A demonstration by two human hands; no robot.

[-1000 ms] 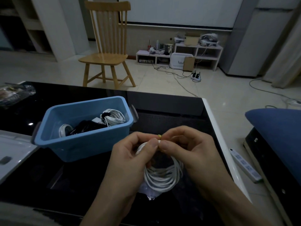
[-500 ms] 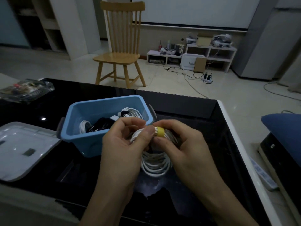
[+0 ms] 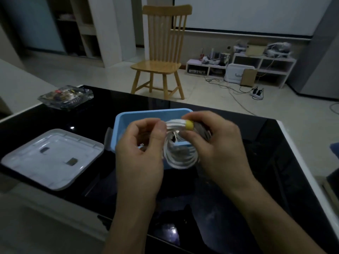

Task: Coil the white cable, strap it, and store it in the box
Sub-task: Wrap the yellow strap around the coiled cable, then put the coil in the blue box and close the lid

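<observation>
1. Centrally: white cable [image 3: 180,154], coiled, held up over the near edge of the blue box [image 3: 146,114] and hiding most of its inside.
2. Yellow strap [image 3: 189,125], around the coil at 12 o'clock.
3. Right hand [image 3: 218,143], thumb and forefinger pinching the strap.
4. Left hand [image 3: 141,149], fingers curled, thumb pressing the coil at 10 o'clock.
5. White lid [image 3: 53,158], flat on the black table [image 3: 275,162], at 9 o'clock from the box.
6. Clear packet [image 3: 66,97], at 10 o'clock.
7. Wooden chair [image 3: 161,52], at 12 o'clock beyond the table.
</observation>
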